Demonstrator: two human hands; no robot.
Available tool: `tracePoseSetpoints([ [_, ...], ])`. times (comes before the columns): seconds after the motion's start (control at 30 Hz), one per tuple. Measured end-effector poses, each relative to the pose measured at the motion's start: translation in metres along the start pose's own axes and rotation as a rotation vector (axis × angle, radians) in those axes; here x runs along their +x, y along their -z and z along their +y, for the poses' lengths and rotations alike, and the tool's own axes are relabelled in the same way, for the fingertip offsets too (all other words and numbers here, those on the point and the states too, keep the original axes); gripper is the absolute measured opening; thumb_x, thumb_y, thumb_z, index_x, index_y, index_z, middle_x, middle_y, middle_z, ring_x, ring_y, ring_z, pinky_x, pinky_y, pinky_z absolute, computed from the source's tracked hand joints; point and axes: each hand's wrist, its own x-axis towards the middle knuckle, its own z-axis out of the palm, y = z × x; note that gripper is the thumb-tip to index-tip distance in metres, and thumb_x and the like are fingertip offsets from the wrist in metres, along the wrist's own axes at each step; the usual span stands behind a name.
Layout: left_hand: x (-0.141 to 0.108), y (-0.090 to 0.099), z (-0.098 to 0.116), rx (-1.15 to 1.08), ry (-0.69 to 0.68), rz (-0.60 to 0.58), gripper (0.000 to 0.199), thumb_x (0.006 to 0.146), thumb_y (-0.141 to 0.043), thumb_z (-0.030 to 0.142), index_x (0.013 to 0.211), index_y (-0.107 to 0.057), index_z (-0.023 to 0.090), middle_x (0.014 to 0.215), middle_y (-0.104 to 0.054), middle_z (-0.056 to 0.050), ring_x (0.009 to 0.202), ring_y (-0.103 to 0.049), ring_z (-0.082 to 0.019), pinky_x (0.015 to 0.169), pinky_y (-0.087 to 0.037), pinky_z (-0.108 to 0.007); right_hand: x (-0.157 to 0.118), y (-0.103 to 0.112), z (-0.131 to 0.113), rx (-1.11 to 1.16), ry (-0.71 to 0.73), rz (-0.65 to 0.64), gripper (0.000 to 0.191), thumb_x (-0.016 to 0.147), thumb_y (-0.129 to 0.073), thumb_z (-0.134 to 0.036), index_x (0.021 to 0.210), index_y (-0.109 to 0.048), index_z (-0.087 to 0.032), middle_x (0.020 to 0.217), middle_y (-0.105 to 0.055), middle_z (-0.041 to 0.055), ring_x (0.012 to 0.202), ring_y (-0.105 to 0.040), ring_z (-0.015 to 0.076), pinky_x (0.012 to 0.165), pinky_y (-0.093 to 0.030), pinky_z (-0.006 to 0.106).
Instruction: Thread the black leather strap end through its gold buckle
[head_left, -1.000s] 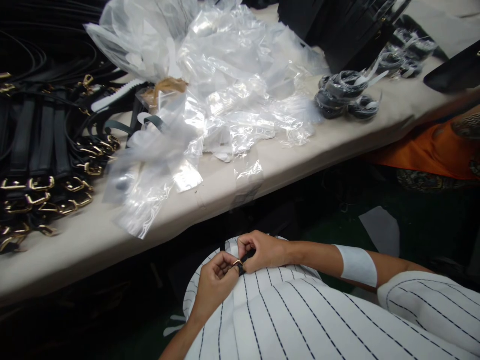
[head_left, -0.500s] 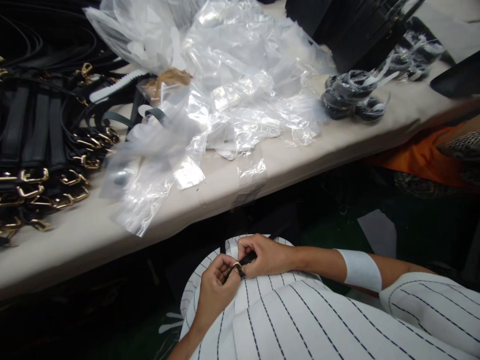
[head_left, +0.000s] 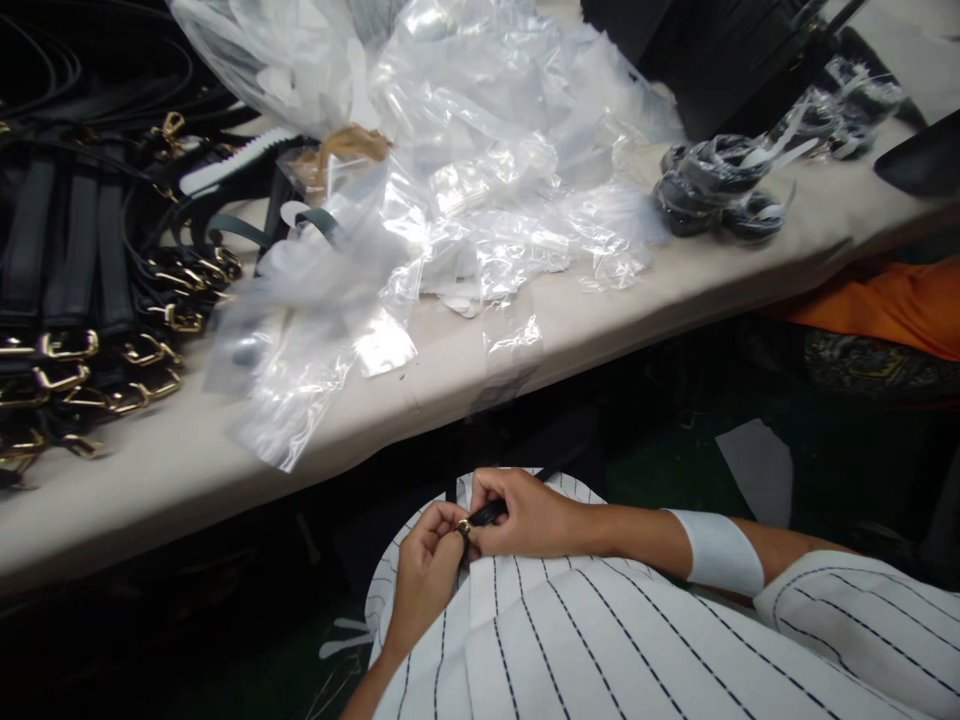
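A long beige table [head_left: 187, 470] is being seen beyond both hands. Clear plastic bags [head_left: 465, 180] are being heaped on it straight ahead. Black straps with gold buckles [head_left: 82, 300] are being kept far left, wrapped black coils [head_left: 712, 185] far right.

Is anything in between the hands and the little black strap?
No. Both hands already touch it: the left hand pinches the gold ring end, and the right hand grips the black strap just beside it, over the lap.
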Motion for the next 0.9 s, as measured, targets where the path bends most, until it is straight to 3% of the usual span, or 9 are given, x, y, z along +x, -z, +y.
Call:
tracePoseSetpoints([
  [0.1,0.002,0.011,0.019,0.008,-0.002,-0.165,0.021,0.084,-0.060,0.038,0.080,-0.062,0.017,0.067,-0.060,0.000,0.059,-0.051,-0.010,0.058,-0.039,-0.021,0.008,0.012,0.000,0.350,-0.057,-0.138,0.034,0.065,-0.084,-0.030,0.083,-0.060,-0.013,0.074,-0.064,0.0000,0.066,-0.055,0.0095,0.063,-0.041,0.022],
  [0.23,0.013,0.021,0.042,0.066,-0.018,-0.415,0.033,0.092,-0.056,0.048,0.097,-0.064,0.016,0.079,-0.065,-0.003,0.054,-0.043,-0.007,0.054,-0.034,-0.021,0.011,0.036,-0.002,0.592,-0.079,-0.138,0.038,0.068,-0.085,-0.031,0.090,-0.061,-0.013,0.055,-0.047,-0.0078,0.052,-0.037,0.0045,0.053,-0.027,0.019],
  [0.37,0.025,0.028,0.059,0.200,0.005,-0.541,0.043,0.091,-0.056,0.053,0.112,-0.065,0.016,0.071,-0.065,-0.003,0.052,-0.041,-0.008,0.050,-0.028,-0.022,-0.004,0.073,0.008,0.564,-0.018,0.085,0.039,0.067,-0.085,-0.035,0.091,-0.063,-0.013,0.057,-0.046,-0.0073,0.051,-0.032,0.0041,0.050,-0.021,0.020],
  [0.43,0.028,0.030,0.066,0.249,0.000,-0.524,0.042,0.090,-0.059,0.052,0.109,-0.067,0.015,0.062,-0.059,0.000,0.051,-0.035,-0.008,0.050,-0.023,-0.022,-0.015,0.094,0.020,0.431,0.013,0.272,0.038,0.069,-0.082,-0.039,0.091,-0.066,-0.013,0.058,-0.050,-0.0055,0.051,-0.037,0.0054,0.051,-0.028,0.021],
  [0.5,0.031,0.028,0.073,0.271,0.001,-0.523,0.040,0.089,-0.061,0.052,0.103,-0.068,0.015,0.059,-0.055,0.002,0.050,-0.030,-0.007,0.049,-0.019,-0.022,-0.025,0.108,0.031,0.220,0.035,0.354,0.034,0.075,-0.077,-0.042,0.093,-0.071,-0.012,0.066,-0.061,-0.0002,0.060,-0.053,0.0101,0.061,-0.043,0.025],
  [0.57,0.033,0.024,0.080,0.293,0.013,-0.561,0.039,0.089,-0.061,0.051,0.099,-0.068,0.014,0.059,-0.053,0.002,0.050,-0.028,-0.006,0.049,-0.018,-0.022,-0.033,0.111,0.036,0.073,0.071,0.300,0.033,0.083,-0.070,-0.042,0.101,-0.075,-0.014,0.088,-0.072,0.0061,0.084,-0.066,0.0169,0.083,-0.051,0.032],
  [0.63,0.035,0.019,0.087,0.306,0.034,-0.620,0.038,0.090,-0.060,0.050,0.097,-0.068,0.014,0.060,-0.054,0.002,0.050,-0.027,-0.006,0.049,-0.016,-0.023,-0.037,0.105,0.036,0.093,0.101,0.168,0.036,0.089,-0.064,-0.040,0.115,-0.073,-0.017,0.109,-0.073,0.0082,0.105,-0.066,0.0201,0.099,-0.049,0.036],
  [0.77,0.039,0.021,0.097,0.276,0.048,-0.654,0.036,0.090,-0.062,0.046,0.101,-0.068,0.013,0.061,-0.055,0.001,0.050,-0.030,-0.006,0.049,-0.016,-0.024,-0.037,0.087,0.029,0.389,0.060,-0.141,0.043,0.090,-0.062,-0.033,0.130,-0.065,-0.017,0.110,-0.074,0.0109,0.100,-0.070,0.0192,0.092,-0.053,0.034],
  [0.9,0.037,0.037,0.097,0.259,0.059,-0.568,0.036,0.089,-0.064,0.046,0.103,-0.068,0.013,0.060,-0.052,0.002,0.051,-0.030,-0.006,0.050,-0.015,-0.023,-0.035,0.089,0.029,0.565,0.150,-0.256,0.054,0.079,-0.075,-0.024,0.131,-0.064,-0.015,0.112,-0.073,0.0124,0.094,-0.070,0.0160,0.088,-0.053,0.030],
])
